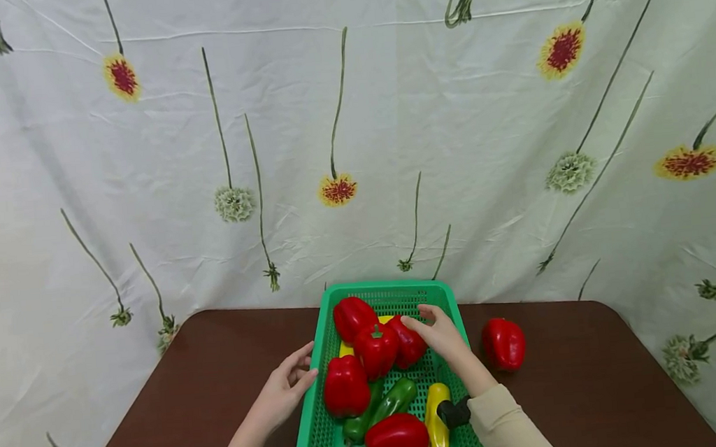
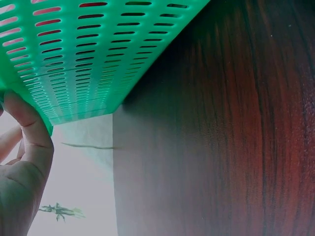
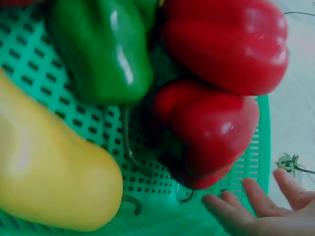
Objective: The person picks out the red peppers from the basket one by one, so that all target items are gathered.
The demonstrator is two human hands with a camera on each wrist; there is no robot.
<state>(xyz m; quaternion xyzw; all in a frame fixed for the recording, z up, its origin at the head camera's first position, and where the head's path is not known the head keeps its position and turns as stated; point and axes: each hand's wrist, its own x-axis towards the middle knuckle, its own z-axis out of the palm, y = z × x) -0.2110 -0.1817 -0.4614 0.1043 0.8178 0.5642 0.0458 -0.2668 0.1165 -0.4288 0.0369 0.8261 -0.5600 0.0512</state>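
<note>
Inside the rectangular, perforated green plastic basket (image 1: pixel 394 284), near its right side, the bare right hand (image 1: pixel 440 335) hangs with fingers spread and nothing held, just beside a glossy, lobed red bell pepper (image 1: pixel 407 346); whether a fingertip brushes its skin I cannot tell. At the basket's left rim the bare left hand (image 1: pixel 287 387) is loosely curved, fingertips against the outside edge without any clear grip on it. Such a light touch, I judge, could let the basket slide across the smooth, dark brown wood-grain table (image 1: pixel 218 375) if the other hand pushes hard. That pepper leans among its neighbours, so pulling it out might set the heap rolling, and its slick, rounded skin could slip from a shallow pinch. A careless outward sweep of the right forearm might also knock the blocky, shiny red bell pepper (image 1: pixel 504 345) lying on the table to the right. Counting up: one basket; six red peppers, five inside and one outside; two elongated, glossy green peppers (image 1: pixel 397 399); and one long, smooth yellow pepper (image 1: pixel 436 428) plainly visible, with yellow patches under the reds too covered to number.
</note>
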